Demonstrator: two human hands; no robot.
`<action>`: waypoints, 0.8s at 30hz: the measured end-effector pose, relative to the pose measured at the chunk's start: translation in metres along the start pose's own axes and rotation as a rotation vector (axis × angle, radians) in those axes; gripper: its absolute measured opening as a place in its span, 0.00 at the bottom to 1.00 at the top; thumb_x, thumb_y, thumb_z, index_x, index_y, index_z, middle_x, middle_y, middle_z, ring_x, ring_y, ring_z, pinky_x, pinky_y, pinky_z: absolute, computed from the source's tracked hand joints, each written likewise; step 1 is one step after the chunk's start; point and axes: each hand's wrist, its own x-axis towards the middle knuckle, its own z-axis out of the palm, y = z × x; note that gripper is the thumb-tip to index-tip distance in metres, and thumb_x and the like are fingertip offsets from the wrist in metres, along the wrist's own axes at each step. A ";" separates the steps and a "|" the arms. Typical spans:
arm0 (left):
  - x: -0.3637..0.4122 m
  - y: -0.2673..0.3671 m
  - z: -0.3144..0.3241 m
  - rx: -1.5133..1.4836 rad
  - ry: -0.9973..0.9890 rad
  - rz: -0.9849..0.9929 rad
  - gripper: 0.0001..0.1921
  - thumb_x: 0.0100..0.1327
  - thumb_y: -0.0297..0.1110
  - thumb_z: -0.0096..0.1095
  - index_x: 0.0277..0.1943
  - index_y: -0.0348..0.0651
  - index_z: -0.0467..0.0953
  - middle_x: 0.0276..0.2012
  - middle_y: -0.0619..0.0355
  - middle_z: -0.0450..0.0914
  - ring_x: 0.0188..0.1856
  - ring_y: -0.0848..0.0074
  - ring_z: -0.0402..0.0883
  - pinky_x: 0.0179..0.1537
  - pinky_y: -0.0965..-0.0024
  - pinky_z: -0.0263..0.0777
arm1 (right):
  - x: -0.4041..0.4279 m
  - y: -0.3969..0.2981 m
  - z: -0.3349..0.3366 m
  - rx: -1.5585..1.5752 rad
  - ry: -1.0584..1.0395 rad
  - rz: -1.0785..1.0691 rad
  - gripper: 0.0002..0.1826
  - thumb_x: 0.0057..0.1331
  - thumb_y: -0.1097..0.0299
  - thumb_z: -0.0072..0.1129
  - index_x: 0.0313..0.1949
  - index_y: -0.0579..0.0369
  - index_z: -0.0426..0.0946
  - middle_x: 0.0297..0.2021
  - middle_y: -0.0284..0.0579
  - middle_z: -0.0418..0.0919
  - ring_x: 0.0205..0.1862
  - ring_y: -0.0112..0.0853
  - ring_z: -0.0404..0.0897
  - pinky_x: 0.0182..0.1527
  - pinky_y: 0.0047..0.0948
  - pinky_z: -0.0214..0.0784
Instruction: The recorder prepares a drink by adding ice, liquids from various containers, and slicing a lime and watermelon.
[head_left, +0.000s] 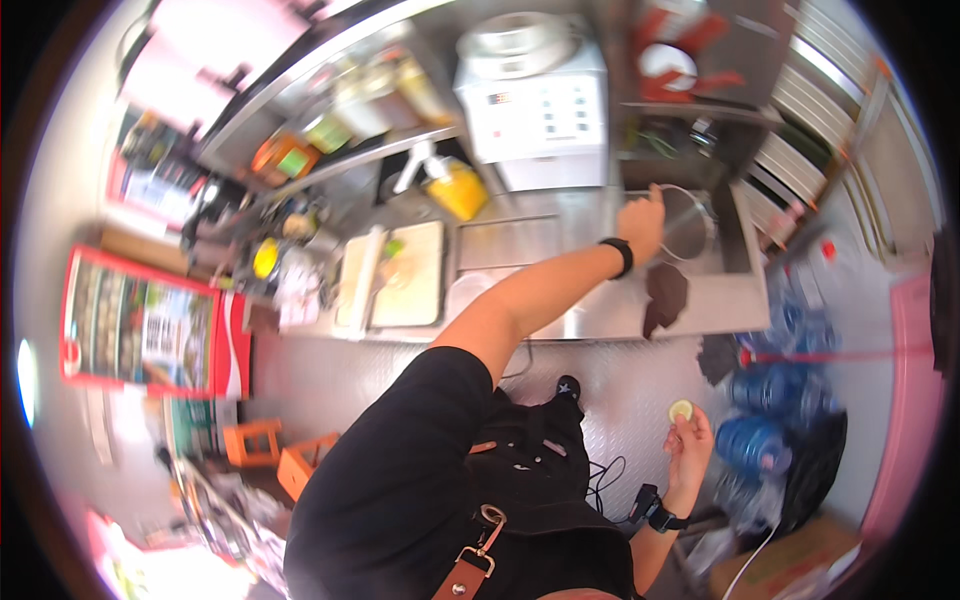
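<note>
My left hand (642, 223) reaches across the counter to the sink (736, 225), index finger stretched out. It is at the left edge of a round, light-rimmed vessel (686, 225) in the basin; blur hides whether the fingers grip the rim. A dark cloth (666, 296) lies on the ledge just below this hand. Off to the right, low over the floor, my right hand (688, 450) pinches a lemon slice (680, 410) between thumb and fingers. A cutting board (412, 277) on the counter carries a small green piece (393, 247) and a long white bar (367, 281).
A white machine with a keypad (532, 112) stands at the counter's back, beside a yellow pump container (457, 191). Large blue water bottles (754, 442) crowd the floor at right. A red display fridge (232, 337) and orange stools (253, 442) are at left. Black cable (604, 480) lies near my feet.
</note>
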 end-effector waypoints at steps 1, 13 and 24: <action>-0.011 -0.016 -0.005 -0.120 0.097 -0.030 0.31 0.56 0.22 0.53 0.64 0.25 0.57 0.26 0.41 0.81 0.29 0.57 0.85 0.30 0.57 0.78 | 0.005 -0.001 0.008 0.033 -0.028 0.013 0.17 0.65 0.76 0.58 0.53 0.61 0.71 0.32 0.38 0.79 0.22 0.19 0.73 0.20 0.20 0.66; -0.216 -0.214 -0.317 -0.861 0.308 -0.585 0.30 0.60 0.20 0.46 0.67 0.42 0.58 0.21 0.49 0.79 0.18 0.69 0.82 0.21 0.68 0.77 | 0.022 0.034 0.176 -0.108 -0.405 0.192 0.15 0.64 0.75 0.57 0.50 0.58 0.71 0.31 0.37 0.77 0.23 0.23 0.74 0.20 0.20 0.64; -0.250 -0.518 -0.262 -0.857 0.666 -0.797 0.31 0.61 0.18 0.43 0.67 0.35 0.45 0.24 0.43 0.80 0.19 0.65 0.82 0.21 0.66 0.79 | -0.048 0.166 0.399 -0.397 -0.633 0.322 0.14 0.62 0.77 0.59 0.48 0.61 0.73 0.32 0.39 0.77 0.22 0.22 0.74 0.20 0.20 0.66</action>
